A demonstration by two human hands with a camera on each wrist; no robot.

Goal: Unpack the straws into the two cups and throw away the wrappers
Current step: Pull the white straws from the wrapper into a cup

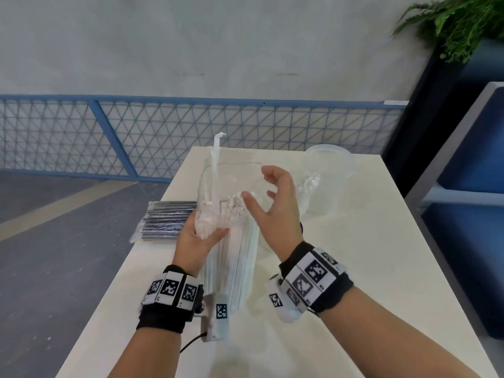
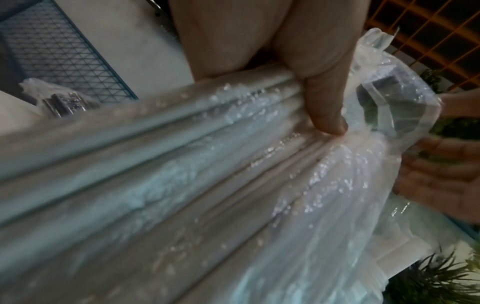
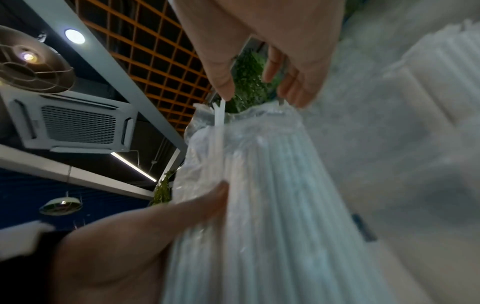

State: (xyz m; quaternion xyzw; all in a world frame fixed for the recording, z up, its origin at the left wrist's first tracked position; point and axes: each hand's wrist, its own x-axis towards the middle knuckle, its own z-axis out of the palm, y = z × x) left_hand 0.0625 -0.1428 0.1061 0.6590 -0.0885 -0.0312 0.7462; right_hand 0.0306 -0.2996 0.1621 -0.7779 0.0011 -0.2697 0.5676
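White surface: your left hand grips the opened straw pack, right hand fingers spread wide above it. Both cups hold no unpacked straws that show. Dark pack lies untouched; wrappers remain.

Pack of white straws mid-frame, upright in my left hand. Dark straw pack lies left on the table; cup upper right behind my right hand.

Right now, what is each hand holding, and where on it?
The left hand grips the pack of white straws near its opened top end, thumb pressed on the plastic. The right hand is open above the pack's mouth, holding nothing.
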